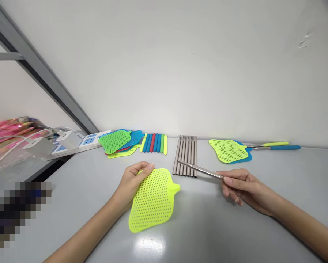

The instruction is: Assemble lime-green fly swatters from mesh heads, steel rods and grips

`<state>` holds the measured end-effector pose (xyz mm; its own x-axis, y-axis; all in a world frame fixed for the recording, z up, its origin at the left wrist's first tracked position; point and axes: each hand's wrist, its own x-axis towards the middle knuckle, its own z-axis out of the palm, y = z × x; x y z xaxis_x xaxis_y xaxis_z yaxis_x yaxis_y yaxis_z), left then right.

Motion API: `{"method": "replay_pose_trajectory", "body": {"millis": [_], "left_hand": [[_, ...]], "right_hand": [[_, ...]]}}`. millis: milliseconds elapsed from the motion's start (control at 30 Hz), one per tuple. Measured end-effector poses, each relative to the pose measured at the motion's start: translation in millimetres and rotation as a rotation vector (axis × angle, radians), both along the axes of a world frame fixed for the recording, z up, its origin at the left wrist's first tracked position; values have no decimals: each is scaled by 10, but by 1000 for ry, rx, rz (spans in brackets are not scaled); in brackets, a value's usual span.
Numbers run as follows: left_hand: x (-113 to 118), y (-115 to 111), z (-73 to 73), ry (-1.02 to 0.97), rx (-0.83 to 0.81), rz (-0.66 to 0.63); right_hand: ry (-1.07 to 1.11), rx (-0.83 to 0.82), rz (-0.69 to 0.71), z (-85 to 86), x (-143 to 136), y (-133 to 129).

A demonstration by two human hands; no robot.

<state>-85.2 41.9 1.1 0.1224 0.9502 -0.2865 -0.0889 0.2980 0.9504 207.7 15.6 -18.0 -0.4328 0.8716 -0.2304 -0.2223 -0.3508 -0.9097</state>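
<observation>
My left hand [135, 180] is closed on the upper left edge of a yellow-green fly swatter head [154, 201], thumb on top, its short socket pointing right. In my right hand [242, 186] a silver metal rod [204, 171] is pinched by one end, its thinner tip reaching left toward the socket but apart from it. Behind the rod's tip lies a row of several similar metal rods [187, 155]. Farther left are several coloured handle grips [154, 143] side by side, and a pile of swatter heads [116, 141] in green, blue, red and yellow-green.
Two swatters with handles [226, 150], yellow-green and blue, lie overlapped at the back right. A white power strip [89, 140] with plugged-in adapters and cables runs along the left edge. Pink items in plastic [10, 135] sit beyond it. A white wall [185, 73] closes off the back.
</observation>
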Motion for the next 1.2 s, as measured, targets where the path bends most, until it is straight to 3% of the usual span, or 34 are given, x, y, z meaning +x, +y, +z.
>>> {"method": "replay_pose_trajectory", "body": {"millis": [233, 1200], "left_hand": [[8, 9, 3, -144, -30, 57], [31, 5, 34, -146, -40, 95]], "right_hand": [[-14, 74, 53, -32, 19, -5], [-66, 91, 47, -23, -4, -10]]}}
